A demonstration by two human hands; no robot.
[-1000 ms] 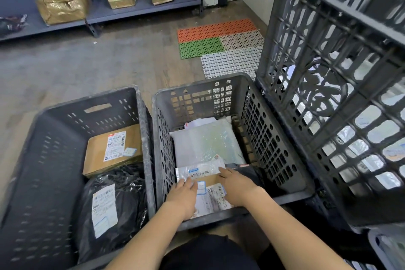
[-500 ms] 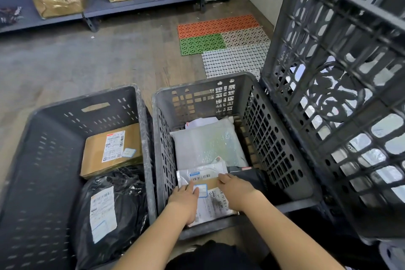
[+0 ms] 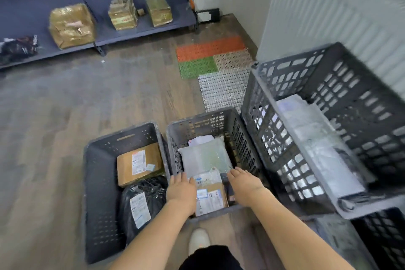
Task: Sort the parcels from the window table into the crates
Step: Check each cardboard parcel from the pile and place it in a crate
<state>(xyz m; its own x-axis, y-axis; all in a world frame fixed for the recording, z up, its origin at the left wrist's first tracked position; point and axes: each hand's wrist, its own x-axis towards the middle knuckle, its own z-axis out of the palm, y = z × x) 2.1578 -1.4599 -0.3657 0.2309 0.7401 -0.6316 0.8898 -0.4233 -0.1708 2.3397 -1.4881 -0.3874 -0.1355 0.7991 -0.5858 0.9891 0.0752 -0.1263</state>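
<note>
Rising away from the crates now, the view has pulled back and up since half a second ago, and both hands have come off the parcel they were pressing. The left hand (image 3: 181,193) hovers flat, fingers straight, holding nothing; the right hand (image 3: 245,184) matches it, palm down and empty. Between them lies the small brown parcel (image 3: 211,198) with its white labels, settled at the near end of the middle crate (image 3: 241,136), overlapping a white mailer (image 3: 207,178) and, beyond that, a clear bubble-wrap parcel (image 3: 206,155). That reads as a drop completed, so the next parcel looks due.

Left crate (image 3: 98,171) holds a cardboard box (image 3: 139,163) and a black bagged parcel (image 3: 143,201). A taller crate (image 3: 328,127) on the right, raised on another, carries pale wrapped packets, blurred. No window table is in view.

Underfoot, grey-brown wood-plank floor (image 3: 87,105), with orange, green and white perforated mats (image 3: 210,59) near the wall. A blue shelf (image 3: 144,28) at the back carries three tape-wrapped boxes (image 3: 71,25). One pale shoe (image 3: 199,240) shows below.
</note>
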